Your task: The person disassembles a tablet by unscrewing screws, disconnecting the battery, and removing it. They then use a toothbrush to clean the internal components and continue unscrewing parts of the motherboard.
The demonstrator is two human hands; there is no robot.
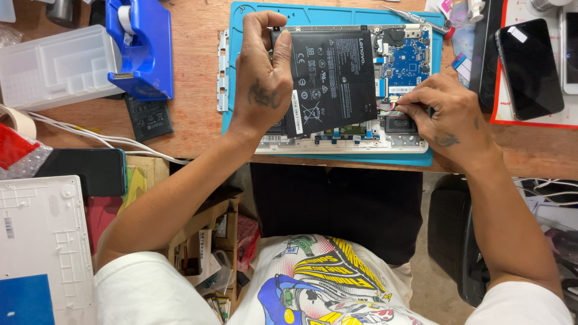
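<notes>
Head view – left hand [263, 90] gripping black battery [334, 78] edge, right hand [448, 114] fingertips pinching its connector wires [385, 107], opened laptop [385, 141] beneath

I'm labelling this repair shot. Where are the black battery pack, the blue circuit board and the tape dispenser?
Black battery pack [334, 78], head view: middle of its flat face.
Blue circuit board [408, 63], head view: centre of the bare board.
Tape dispenser [144, 51], head view: blue body.
</notes>
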